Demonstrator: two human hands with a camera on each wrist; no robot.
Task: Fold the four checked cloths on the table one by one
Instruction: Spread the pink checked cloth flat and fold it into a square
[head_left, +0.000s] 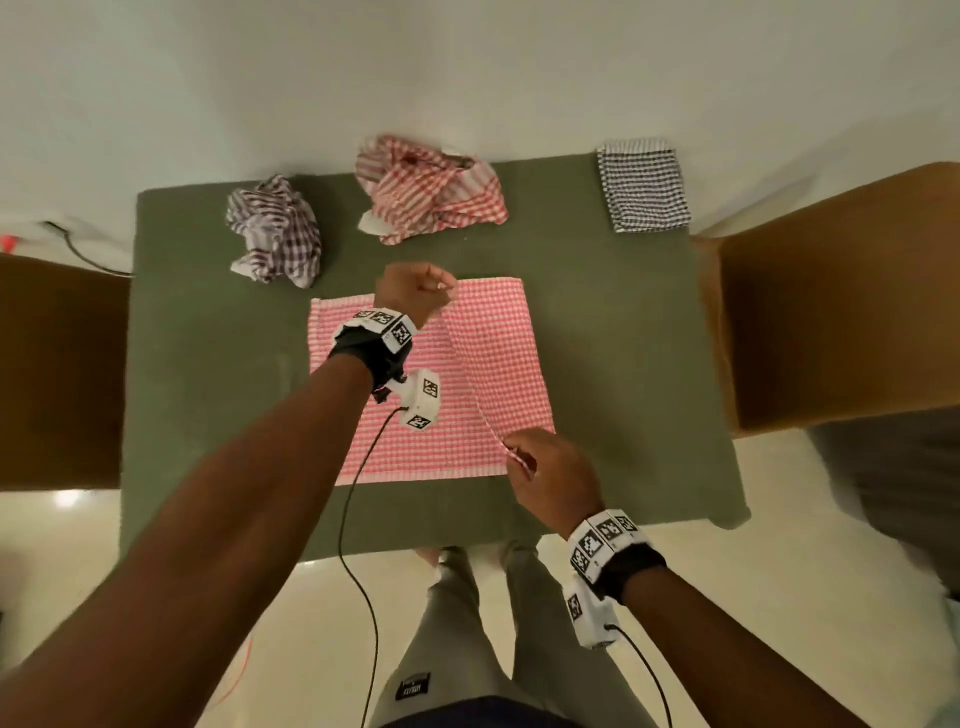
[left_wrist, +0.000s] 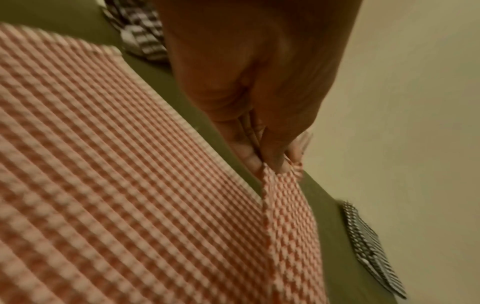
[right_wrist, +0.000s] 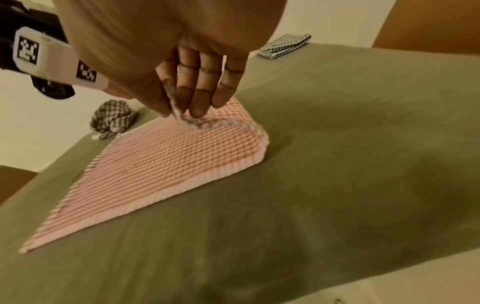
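A pink checked cloth (head_left: 363, 441) lies spread in the middle of the green table (head_left: 208, 415). My left hand (head_left: 423, 288) pinches its far edge (left_wrist: 283, 170) and my right hand (head_left: 524, 457) pinches its near right corner (right_wrist: 179, 112). The edge between them is lifted and carried over the cloth, leftward from its right side. A crumpled maroon checked cloth (head_left: 275, 231) sits at the far left and a crumpled red checked cloth (head_left: 431, 189) at the far middle. A folded black checked cloth (head_left: 644, 184) lies at the far right corner.
Brown chairs stand at the left (head_left: 57, 364) and right (head_left: 841, 296) of the table. A cable (head_left: 358, 519) runs from my left wrist down past the table's near edge. My legs (head_left: 467, 623) stand on a pale floor below.
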